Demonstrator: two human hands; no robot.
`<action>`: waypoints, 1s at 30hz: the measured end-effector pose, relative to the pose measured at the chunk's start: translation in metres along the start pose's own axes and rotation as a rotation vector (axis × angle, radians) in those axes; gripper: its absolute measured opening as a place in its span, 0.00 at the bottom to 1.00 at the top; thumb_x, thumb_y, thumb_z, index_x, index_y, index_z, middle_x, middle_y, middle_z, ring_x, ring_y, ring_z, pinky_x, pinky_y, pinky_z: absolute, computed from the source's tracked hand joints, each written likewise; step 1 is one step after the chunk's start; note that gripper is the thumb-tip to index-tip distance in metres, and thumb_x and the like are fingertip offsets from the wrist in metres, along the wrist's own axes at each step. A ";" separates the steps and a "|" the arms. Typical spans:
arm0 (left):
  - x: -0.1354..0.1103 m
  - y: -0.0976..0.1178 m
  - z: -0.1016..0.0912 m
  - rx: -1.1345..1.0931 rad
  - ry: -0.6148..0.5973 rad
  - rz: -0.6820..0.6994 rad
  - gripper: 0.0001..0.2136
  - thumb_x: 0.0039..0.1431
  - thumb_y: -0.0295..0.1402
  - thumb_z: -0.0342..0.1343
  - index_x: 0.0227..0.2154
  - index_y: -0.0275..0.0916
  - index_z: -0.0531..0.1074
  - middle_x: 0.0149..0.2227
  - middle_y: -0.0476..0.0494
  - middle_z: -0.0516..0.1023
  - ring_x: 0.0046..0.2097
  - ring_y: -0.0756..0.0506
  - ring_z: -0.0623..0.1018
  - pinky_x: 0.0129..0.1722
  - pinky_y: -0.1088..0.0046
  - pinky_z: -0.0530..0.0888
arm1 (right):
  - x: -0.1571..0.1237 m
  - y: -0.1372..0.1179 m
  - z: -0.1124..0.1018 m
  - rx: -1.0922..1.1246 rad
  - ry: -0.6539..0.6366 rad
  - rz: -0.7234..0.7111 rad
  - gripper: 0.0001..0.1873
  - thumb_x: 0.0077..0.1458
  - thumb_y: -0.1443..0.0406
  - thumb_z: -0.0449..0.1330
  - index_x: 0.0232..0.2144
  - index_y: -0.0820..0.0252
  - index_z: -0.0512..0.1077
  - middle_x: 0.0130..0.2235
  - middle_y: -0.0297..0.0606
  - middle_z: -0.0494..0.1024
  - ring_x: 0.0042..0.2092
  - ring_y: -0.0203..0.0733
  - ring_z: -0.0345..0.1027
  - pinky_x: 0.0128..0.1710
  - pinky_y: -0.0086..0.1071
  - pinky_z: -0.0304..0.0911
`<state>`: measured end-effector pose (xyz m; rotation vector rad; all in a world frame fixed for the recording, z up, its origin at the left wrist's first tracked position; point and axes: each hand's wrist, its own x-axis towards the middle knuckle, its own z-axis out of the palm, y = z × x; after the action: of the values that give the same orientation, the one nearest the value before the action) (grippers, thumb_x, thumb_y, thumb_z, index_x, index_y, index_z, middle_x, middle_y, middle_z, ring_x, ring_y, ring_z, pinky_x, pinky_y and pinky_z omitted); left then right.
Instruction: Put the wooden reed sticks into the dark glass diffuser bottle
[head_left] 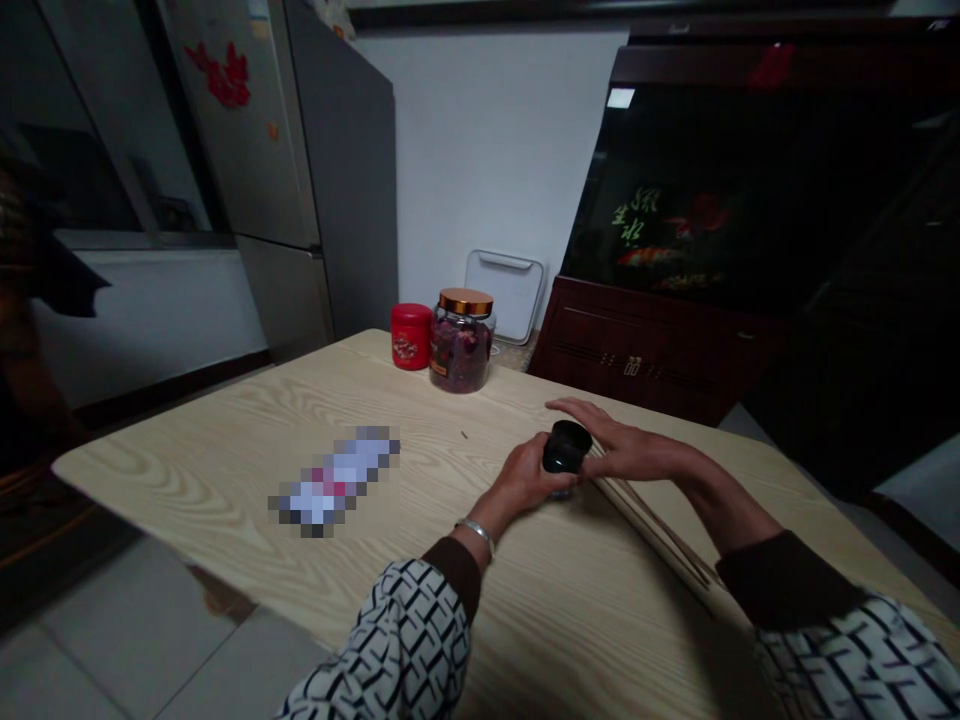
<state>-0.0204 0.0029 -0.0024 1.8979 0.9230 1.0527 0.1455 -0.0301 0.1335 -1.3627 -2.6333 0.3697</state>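
Note:
My left hand (526, 474), with a silver bangle at the wrist, is closed round a dark container with a black top (568, 443). The container is near the table surface; its lower part is mostly hidden by my fingers. On its right side my right hand (626, 448) curves about it, its fingers stretched out past the far side and its thumb close to the container. I cannot tell whether that thumb touches it. Several long thin wooden sticks (660, 530) lie on the wooden table (525, 610) below my right hand and forearm.
A blurred-out flat object (337, 480) lies on the left of the table. At the far edge stand a red canister (411, 338) and a glass jar with a copper-coloured lid (460, 345). A small dark bit (464, 435) lies mid-table. A fridge (300, 180) stands behind.

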 end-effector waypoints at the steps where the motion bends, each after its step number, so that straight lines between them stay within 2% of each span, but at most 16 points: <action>1: 0.000 0.000 0.000 -0.014 -0.002 -0.004 0.26 0.44 0.44 0.69 0.45 0.38 0.72 0.39 0.42 0.79 0.41 0.41 0.77 0.39 0.68 0.71 | -0.001 0.000 0.001 0.005 0.033 0.027 0.45 0.50 0.54 0.63 0.67 0.56 0.54 0.69 0.48 0.56 0.68 0.55 0.51 0.62 0.48 0.55; 3: 0.000 0.001 0.001 -0.044 -0.009 -0.016 0.27 0.43 0.44 0.70 0.45 0.38 0.72 0.39 0.42 0.79 0.41 0.41 0.77 0.39 0.68 0.71 | 0.001 -0.003 0.005 -0.073 0.111 0.165 0.44 0.51 0.49 0.62 0.65 0.58 0.57 0.65 0.53 0.61 0.64 0.60 0.57 0.59 0.54 0.56; 6: 0.000 0.001 0.002 -0.037 -0.005 -0.027 0.27 0.42 0.43 0.69 0.46 0.40 0.72 0.40 0.44 0.79 0.40 0.42 0.77 0.38 0.69 0.71 | 0.007 -0.007 0.009 -0.263 0.112 0.346 0.32 0.55 0.47 0.57 0.53 0.63 0.70 0.51 0.56 0.76 0.53 0.63 0.69 0.54 0.59 0.57; 7: 0.000 0.001 0.001 -0.020 0.001 -0.024 0.27 0.43 0.43 0.69 0.46 0.40 0.72 0.40 0.45 0.79 0.41 0.42 0.77 0.38 0.70 0.71 | 0.008 -0.006 0.009 -0.284 0.090 0.349 0.28 0.56 0.48 0.57 0.51 0.62 0.72 0.48 0.54 0.77 0.51 0.63 0.70 0.54 0.59 0.57; 9: 0.000 0.000 0.001 0.010 -0.003 -0.018 0.27 0.44 0.45 0.69 0.47 0.40 0.71 0.40 0.44 0.79 0.41 0.42 0.77 0.38 0.70 0.71 | 0.007 -0.004 0.006 -0.212 0.054 0.249 0.28 0.54 0.53 0.60 0.54 0.60 0.71 0.52 0.52 0.76 0.55 0.61 0.68 0.55 0.56 0.57; 12: 0.000 -0.001 -0.001 0.010 -0.018 0.004 0.29 0.45 0.48 0.68 0.48 0.39 0.71 0.41 0.43 0.80 0.42 0.41 0.77 0.38 0.69 0.71 | 0.004 0.000 0.000 -0.017 0.060 0.062 0.44 0.48 0.56 0.65 0.65 0.53 0.58 0.64 0.47 0.64 0.63 0.56 0.59 0.58 0.49 0.58; 14: 0.000 -0.001 -0.001 0.000 -0.023 0.009 0.29 0.44 0.48 0.68 0.47 0.39 0.71 0.41 0.43 0.80 0.42 0.41 0.77 0.37 0.69 0.71 | 0.004 0.001 -0.001 -0.006 0.081 0.113 0.47 0.47 0.52 0.66 0.66 0.54 0.56 0.65 0.49 0.62 0.62 0.57 0.60 0.57 0.48 0.60; 16: 0.000 0.000 -0.001 0.001 -0.027 0.000 0.28 0.44 0.47 0.68 0.47 0.39 0.71 0.41 0.43 0.80 0.41 0.41 0.78 0.37 0.70 0.70 | 0.005 0.000 0.002 -0.088 0.090 0.252 0.42 0.49 0.46 0.63 0.61 0.59 0.63 0.58 0.53 0.70 0.56 0.60 0.67 0.53 0.51 0.62; 18: 0.000 0.001 -0.002 0.014 -0.030 -0.019 0.28 0.44 0.46 0.68 0.47 0.39 0.71 0.40 0.43 0.80 0.41 0.41 0.78 0.37 0.70 0.70 | 0.007 -0.001 0.005 -0.154 0.081 0.326 0.33 0.53 0.46 0.60 0.53 0.61 0.70 0.50 0.53 0.76 0.49 0.59 0.71 0.50 0.51 0.64; 20: 0.000 0.002 -0.002 0.025 -0.032 -0.034 0.28 0.44 0.46 0.68 0.47 0.39 0.71 0.41 0.42 0.80 0.41 0.41 0.78 0.37 0.70 0.70 | 0.008 0.000 0.006 -0.131 0.070 0.260 0.27 0.54 0.52 0.60 0.52 0.59 0.71 0.50 0.50 0.77 0.49 0.57 0.71 0.51 0.48 0.64; 21: 0.000 0.002 -0.002 0.027 -0.034 -0.037 0.29 0.44 0.47 0.68 0.47 0.38 0.71 0.41 0.42 0.80 0.41 0.41 0.78 0.37 0.70 0.70 | 0.008 0.000 0.006 -0.093 0.067 0.194 0.29 0.52 0.55 0.62 0.55 0.57 0.70 0.53 0.49 0.75 0.52 0.56 0.70 0.52 0.47 0.63; 23: 0.000 0.002 -0.003 0.031 -0.035 -0.033 0.29 0.44 0.47 0.68 0.48 0.38 0.71 0.41 0.41 0.80 0.41 0.41 0.78 0.37 0.70 0.70 | 0.007 0.001 0.005 -0.032 0.075 0.091 0.39 0.48 0.56 0.65 0.62 0.54 0.63 0.62 0.47 0.67 0.61 0.56 0.63 0.57 0.47 0.61; 24: 0.000 0.002 -0.002 0.034 -0.036 -0.032 0.29 0.44 0.47 0.68 0.48 0.38 0.71 0.41 0.41 0.80 0.41 0.41 0.78 0.37 0.70 0.71 | 0.007 0.000 0.004 -0.031 0.086 0.091 0.44 0.47 0.55 0.66 0.65 0.54 0.59 0.64 0.48 0.64 0.63 0.57 0.59 0.58 0.47 0.60; 26: 0.000 0.002 -0.002 0.042 -0.029 -0.030 0.28 0.44 0.47 0.68 0.47 0.38 0.71 0.41 0.42 0.80 0.41 0.41 0.78 0.37 0.70 0.71 | 0.008 -0.003 0.003 -0.085 0.098 0.196 0.45 0.48 0.50 0.65 0.64 0.57 0.59 0.64 0.52 0.63 0.63 0.59 0.60 0.57 0.49 0.60; 28: 0.000 0.001 -0.001 0.050 -0.024 -0.031 0.27 0.44 0.45 0.68 0.47 0.39 0.71 0.41 0.43 0.80 0.41 0.42 0.78 0.38 0.71 0.71 | 0.010 -0.006 0.002 -0.178 0.078 0.338 0.38 0.52 0.45 0.61 0.58 0.62 0.65 0.56 0.55 0.71 0.55 0.60 0.68 0.53 0.49 0.63; 30: 0.000 0.000 0.000 0.055 -0.022 -0.030 0.27 0.45 0.44 0.68 0.47 0.39 0.71 0.41 0.44 0.80 0.41 0.42 0.78 0.37 0.71 0.71 | 0.011 -0.009 0.001 -0.227 0.027 0.378 0.31 0.56 0.48 0.58 0.53 0.63 0.69 0.50 0.53 0.75 0.49 0.57 0.72 0.51 0.46 0.64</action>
<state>-0.0208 0.0031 -0.0024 1.9307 0.9746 0.9959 0.1320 -0.0261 0.1354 -1.9289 -2.4469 0.0932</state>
